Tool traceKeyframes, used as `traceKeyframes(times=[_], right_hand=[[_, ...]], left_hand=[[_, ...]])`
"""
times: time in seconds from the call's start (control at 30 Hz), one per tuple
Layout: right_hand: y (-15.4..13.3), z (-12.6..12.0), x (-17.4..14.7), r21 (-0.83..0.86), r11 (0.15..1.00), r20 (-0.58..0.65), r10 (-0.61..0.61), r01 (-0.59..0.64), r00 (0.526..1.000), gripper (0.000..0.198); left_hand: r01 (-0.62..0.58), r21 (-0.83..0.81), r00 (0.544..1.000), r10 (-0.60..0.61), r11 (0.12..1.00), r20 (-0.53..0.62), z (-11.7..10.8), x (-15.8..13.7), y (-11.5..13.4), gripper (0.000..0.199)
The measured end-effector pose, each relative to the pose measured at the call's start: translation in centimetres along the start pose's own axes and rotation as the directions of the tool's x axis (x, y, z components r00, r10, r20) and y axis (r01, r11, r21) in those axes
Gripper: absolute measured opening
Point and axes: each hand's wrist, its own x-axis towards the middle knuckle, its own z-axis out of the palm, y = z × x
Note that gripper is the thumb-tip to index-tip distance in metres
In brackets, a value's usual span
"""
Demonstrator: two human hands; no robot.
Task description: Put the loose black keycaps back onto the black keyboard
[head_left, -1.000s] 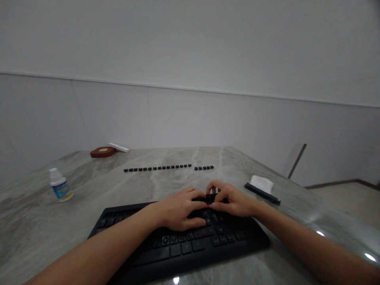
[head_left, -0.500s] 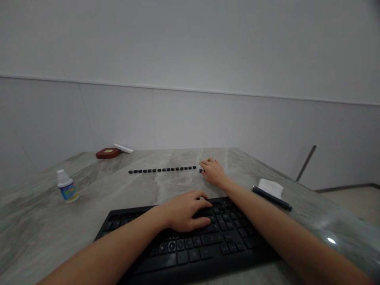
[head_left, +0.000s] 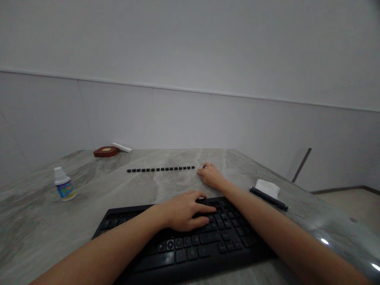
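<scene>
A black keyboard (head_left: 160, 261) lies at the front, and some of its keys show bare round sockets where caps are off. My left hand (head_left: 185, 211) rests on its upper right part, fingers apart and holding nothing. Beyond the keyboard, several small black keycaps (head_left: 157, 169) stand in a straight row on the grey marbled table (head_left: 142, 186). At the row's right end is my right hand (head_left: 211, 176), its fingers closed down near the tabletop. They cover the spot where a keycap showed, so that keycap is hidden.
A white-capped bottle (head_left: 64, 186) stands at the left. Toward the back left, a reddish-brown box (head_left: 106, 151) has a white bar-shaped object (head_left: 121, 147) leaning on it. On the right lie a dark pen-like tool (head_left: 268, 198) and a white wad (head_left: 267, 187). A wall backs the table.
The keycap visible at my right fingertips is now covered by them, and that hand has moved slightly. My left index finger has stretched further right over the keys. The view has shifted a little.
</scene>
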Motion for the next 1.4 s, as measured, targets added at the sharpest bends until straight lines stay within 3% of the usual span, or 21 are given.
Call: traceKeyframes(times=[0.17, 0.27, 0.47, 0.7, 0.97, 1.13, 1.23, 1.3, 1.4], right_hand=[[0.2, 0.4, 0.0, 0.068, 0.997, -0.031, -0.019, 0.021, 0.999, 0.031], [0.4, 0.2, -0.2, 0.121, 0.992, -0.109, -0.015, 0.028, 0.994, 0.037], [2.4, -0.1, -1.2, 0.185, 0.973, -0.265, 0.185, -0.139, 0.946, 0.043], [2.9, 0.7, -1.4, 0.232, 0.956, -0.125, 0.214, -0.181, 0.969, 0.027], [2.2, 0.0, -1.7, 0.273, 0.937, -0.001, 0.225, -0.216, 0.974, 0.020], [1.6, -2.0, -4.8, 0.313, 0.929, 0.003, 0.208, -0.198, 0.978, 0.018], [0.3, -3.9, -8.3, 0.360, 0.918, -0.063, 0.201, -0.166, 0.978, 0.022], [-0.9, -5.1, -10.5, 0.505, 0.859, -0.193, 0.209, -0.086, 0.959, 0.035], [-2.7, -6.7, -12.1, 0.611, 0.791, -0.284, 0.191, 0.024, 0.940, 0.050]], left_hand=[[0.013, -0.006, 1.000, -0.013, 1.000, 0.008, 0.0, -0.1, 0.1, 0.042], [0.020, -0.015, 1.000, -0.020, 1.000, 0.009, -0.1, -0.1, 0.1, 0.042], [0.023, -0.024, 1.000, -0.022, 0.999, 0.008, -0.2, -0.1, 0.1, 0.042], [0.027, -0.033, 1.000, -0.026, 0.999, 0.010, -0.3, 0.0, 0.1, 0.042], [0.060, -0.029, 0.997, -0.059, 0.998, 0.046, -0.3, -0.1, 0.5, 0.042], [0.049, -0.003, 0.999, -0.049, 0.999, 0.019, -0.2, -0.1, 0.8, 0.041], [0.047, 0.008, 0.999, -0.047, 0.999, -0.023, -0.1, 0.1, 0.7, 0.056], [0.069, -0.003, 0.996, -0.070, 0.998, -0.060, -0.1, 0.3, 0.8, 0.078], [0.071, 0.002, 0.993, -0.070, 0.997, -0.096, 0.0, 0.4, 1.1, 0.100]])
